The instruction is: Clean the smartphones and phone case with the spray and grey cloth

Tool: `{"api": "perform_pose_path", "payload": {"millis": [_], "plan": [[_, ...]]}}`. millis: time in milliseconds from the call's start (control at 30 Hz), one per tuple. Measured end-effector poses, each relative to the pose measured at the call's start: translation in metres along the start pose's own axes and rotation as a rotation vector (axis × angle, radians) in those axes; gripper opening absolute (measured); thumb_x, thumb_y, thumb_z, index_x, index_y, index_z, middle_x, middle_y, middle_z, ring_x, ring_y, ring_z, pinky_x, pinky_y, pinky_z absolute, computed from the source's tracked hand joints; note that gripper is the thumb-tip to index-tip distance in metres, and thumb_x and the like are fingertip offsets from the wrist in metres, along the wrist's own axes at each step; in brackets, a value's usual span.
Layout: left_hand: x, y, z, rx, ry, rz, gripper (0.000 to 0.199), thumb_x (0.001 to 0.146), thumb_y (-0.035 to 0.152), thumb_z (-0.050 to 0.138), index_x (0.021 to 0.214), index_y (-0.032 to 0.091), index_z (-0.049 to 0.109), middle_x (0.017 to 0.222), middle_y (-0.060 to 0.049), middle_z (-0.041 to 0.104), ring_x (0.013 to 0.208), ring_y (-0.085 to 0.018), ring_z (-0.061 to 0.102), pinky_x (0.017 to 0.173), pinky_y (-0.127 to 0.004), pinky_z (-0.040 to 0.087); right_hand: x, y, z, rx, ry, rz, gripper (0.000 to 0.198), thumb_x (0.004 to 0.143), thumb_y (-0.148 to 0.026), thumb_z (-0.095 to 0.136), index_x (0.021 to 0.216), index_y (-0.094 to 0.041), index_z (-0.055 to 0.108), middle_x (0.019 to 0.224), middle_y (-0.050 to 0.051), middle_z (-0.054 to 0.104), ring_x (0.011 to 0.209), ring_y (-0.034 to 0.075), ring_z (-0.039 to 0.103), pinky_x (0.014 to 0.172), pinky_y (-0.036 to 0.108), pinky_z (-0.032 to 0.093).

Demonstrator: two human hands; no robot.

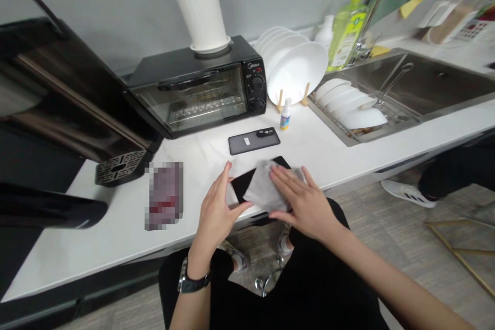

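A black phone (240,186), flat and dark-faced, lies near the counter's front edge, partly covered by a crumpled light-grey cloth (263,189). My left hand (217,205) is at the phone's left end, its thumb and fingers bracketing the edges. Over the cloth, my right hand (302,197) presses down with fingers stretched and thumb to the near side; the phone's right part is hidden beneath. Just behind lies a dark grey phone case or second phone (254,141) with camera rings at its right end. A small white spray bottle (285,115) with a blue-and-yellow label stands upright beyond it.
A black toaster oven (201,87) carries a white utensil pot (203,7). Racked white plates (297,69), a soap bottle (347,31) and a sink (433,80) with dishes are right. A blurred-out purplish item (166,191) and black machine (77,77) are left.
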State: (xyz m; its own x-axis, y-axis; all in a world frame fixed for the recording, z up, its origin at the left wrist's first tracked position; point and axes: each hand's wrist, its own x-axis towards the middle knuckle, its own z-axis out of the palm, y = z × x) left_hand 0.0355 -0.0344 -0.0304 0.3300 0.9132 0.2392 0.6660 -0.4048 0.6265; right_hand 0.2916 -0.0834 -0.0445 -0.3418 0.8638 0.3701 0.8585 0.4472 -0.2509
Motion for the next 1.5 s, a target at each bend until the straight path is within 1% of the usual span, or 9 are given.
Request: {"api": "perform_pose_path", "payload": {"millis": [133,333,433,600,867,967,1133,1367,1500], "plan": [[0.001,-0.002,0.001,0.013,0.015,0.009,0.117,0.081,0.036,0.091,0.171,0.038,0.015,0.166,-0.012,0.049,0.136,-0.031,0.064,0.119,-0.050,0.048,0.026,0.007,0.007,-0.065,0.081,0.160,0.093,0.101,-0.077,0.043,0.163,-0.007,0.041,0.165,0.022,0.043,0.160,0.040,0.032,0.130,0.069,0.018],[-0.002,-0.007,0.000,0.037,0.001,0.045,0.106,0.088,0.027,0.081,0.171,0.033,0.016,0.169,-0.013,0.044,0.150,-0.032,0.052,0.123,-0.048,0.045,0.044,-0.066,0.035,0.180,-0.013,-0.150,0.102,0.095,-0.083,0.048,0.157,-0.002,0.046,0.164,0.024,0.044,0.157,0.033,0.041,0.133,0.056,0.025],[-0.003,-0.003,0.000,0.033,0.006,0.007,0.111,0.085,0.029,0.085,0.171,0.034,0.015,0.169,-0.012,0.044,0.145,-0.030,0.058,0.121,-0.047,0.047,0.017,-0.046,0.019,0.153,-0.039,-0.170,0.100,0.096,-0.082,0.047,0.162,-0.008,0.041,0.167,0.020,0.042,0.158,0.032,0.039,0.131,0.059,0.027],[-0.002,0.001,0.001,-0.001,0.014,-0.001,0.115,0.082,0.033,0.090,0.170,0.037,0.017,0.170,-0.009,0.044,0.140,-0.029,0.061,0.123,-0.047,0.045,0.008,0.012,-0.003,-0.017,0.020,0.059,0.084,0.104,-0.068,0.048,0.167,-0.014,0.035,0.168,0.018,0.040,0.157,0.036,0.039,0.128,0.066,0.029],[-0.005,-0.005,0.001,0.007,0.005,0.038,0.099,0.090,0.020,0.075,0.171,0.032,0.020,0.171,-0.010,0.042,0.154,-0.029,0.047,0.127,-0.045,0.041,0.043,-0.071,0.033,0.237,-0.039,-0.135,0.097,0.097,-0.079,0.051,0.157,-0.003,0.048,0.163,0.023,0.047,0.156,0.032,0.042,0.132,0.057,0.027],[-0.005,0.000,-0.001,-0.006,-0.004,-0.004,0.107,0.086,0.028,0.084,0.171,0.035,0.018,0.172,-0.009,0.041,0.149,-0.029,0.053,0.125,-0.045,0.044,0.019,-0.047,0.017,0.200,-0.063,-0.150,0.090,0.099,-0.075,0.051,0.162,-0.012,0.042,0.164,0.019,0.047,0.156,0.031,0.041,0.130,0.062,0.029],[-0.003,0.004,-0.001,-0.017,-0.013,-0.018,0.115,0.081,0.034,0.091,0.170,0.038,0.018,0.168,-0.009,0.046,0.141,-0.029,0.061,0.124,-0.048,0.044,0.015,0.015,-0.003,-0.015,0.022,0.085,0.077,0.106,-0.065,0.046,0.165,-0.015,0.039,0.167,0.017,0.043,0.156,0.035,0.041,0.128,0.066,0.028],[-0.005,-0.003,-0.001,-0.005,-0.021,0.033,0.102,0.089,0.027,0.081,0.171,0.033,0.020,0.171,-0.010,0.042,0.153,-0.030,0.048,0.127,-0.047,0.041,0.045,-0.061,0.029,0.174,-0.039,-0.102,0.097,0.099,-0.080,0.046,0.156,-0.002,0.048,0.164,0.021,0.046,0.156,0.032,0.041,0.133,0.059,0.024],[-0.005,0.002,-0.002,-0.004,-0.020,-0.010,0.109,0.086,0.031,0.086,0.170,0.036,0.018,0.170,-0.008,0.044,0.147,-0.028,0.056,0.124,-0.044,0.044,0.012,-0.039,0.008,0.168,-0.095,-0.133,0.087,0.101,-0.076,0.047,0.160,-0.012,0.045,0.165,0.016,0.046,0.156,0.030,0.042,0.131,0.062,0.027]]}}
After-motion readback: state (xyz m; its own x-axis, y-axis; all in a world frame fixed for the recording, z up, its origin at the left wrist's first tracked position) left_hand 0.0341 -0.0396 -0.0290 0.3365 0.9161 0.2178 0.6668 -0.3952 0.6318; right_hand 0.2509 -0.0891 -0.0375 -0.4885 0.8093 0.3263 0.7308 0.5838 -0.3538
